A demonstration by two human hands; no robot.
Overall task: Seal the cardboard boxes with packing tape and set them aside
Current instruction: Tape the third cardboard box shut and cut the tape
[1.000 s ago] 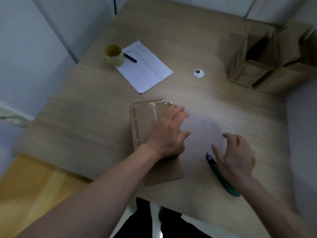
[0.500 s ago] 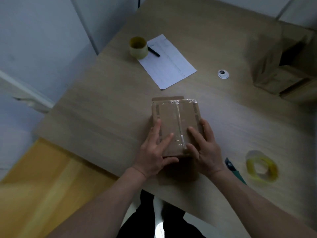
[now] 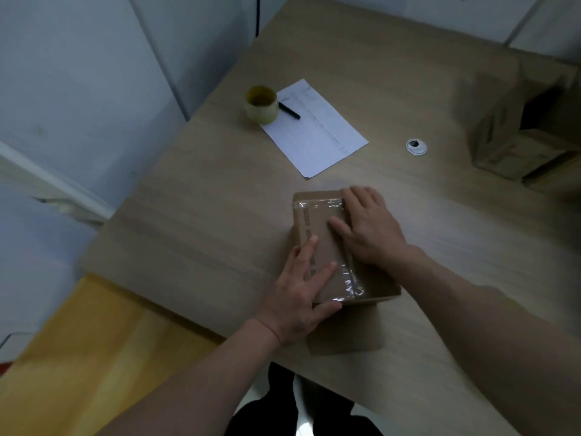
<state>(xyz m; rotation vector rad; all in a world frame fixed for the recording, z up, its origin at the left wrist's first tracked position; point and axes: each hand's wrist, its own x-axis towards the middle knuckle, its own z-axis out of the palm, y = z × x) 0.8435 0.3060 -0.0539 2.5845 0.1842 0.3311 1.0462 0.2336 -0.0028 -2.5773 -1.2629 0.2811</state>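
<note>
A small brown cardboard box (image 3: 320, 228) sits on the wooden table (image 3: 195, 221) near its front edge. Clear packing tape (image 3: 349, 278) runs along its top seam and across its far end. My left hand (image 3: 301, 294) lies flat on the near left part of the lid, fingers straight, thumb at the near edge. My right hand (image 3: 367, 228) presses flat on the right half of the lid, fingers stretched to the far edge. A roll of yellowish tape (image 3: 261, 104) stands at the far left of the table.
A white sheet of paper (image 3: 317, 127) with a black pen (image 3: 289, 111) lies behind the box. A small white round object (image 3: 416, 146) sits to the right of it. Open cardboard boxes (image 3: 515, 133) stand at the far right. The table's left edge drops to a yellow floor (image 3: 78, 357).
My right hand has slid forward along the box's top from the near end to the far edge. My left hand stays on the near left part. The view has shifted right.
</note>
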